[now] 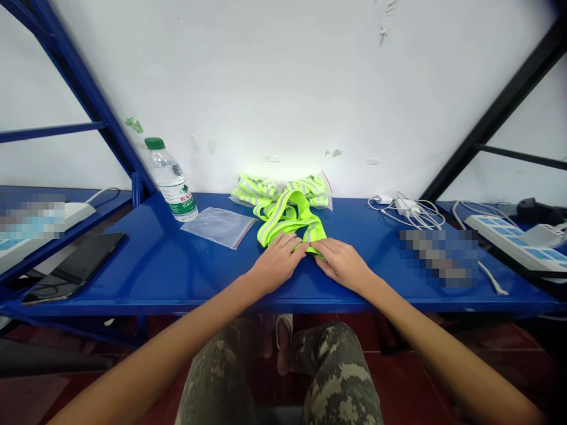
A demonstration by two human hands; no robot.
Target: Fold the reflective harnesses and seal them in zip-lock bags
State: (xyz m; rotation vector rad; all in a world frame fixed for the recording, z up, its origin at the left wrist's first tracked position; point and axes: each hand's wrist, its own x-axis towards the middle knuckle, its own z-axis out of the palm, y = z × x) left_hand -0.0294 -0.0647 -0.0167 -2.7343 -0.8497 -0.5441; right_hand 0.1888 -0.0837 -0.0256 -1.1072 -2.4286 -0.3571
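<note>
A neon-yellow reflective strap [290, 208] with pale grey stripes lies in loose loops on the blue table. My left hand [280, 262] rests on its near left end, and my right hand [339, 262] is on the near right end. The fingers of both hands curl over the strap's edge, with the fingertips close together. Part of the strap is hidden under them. Behind it, against the wall, sit clear bags [254, 189] holding more folded yellow straps. A flat, clear zip bag [221, 226] lies left of the strap.
A water bottle [172, 180] with a green cap stands at the back left. A dark phone [75, 268] lies at the left edge. White cables and a charger [407, 206] lie at the back right. Power strips [518, 239] flank the table.
</note>
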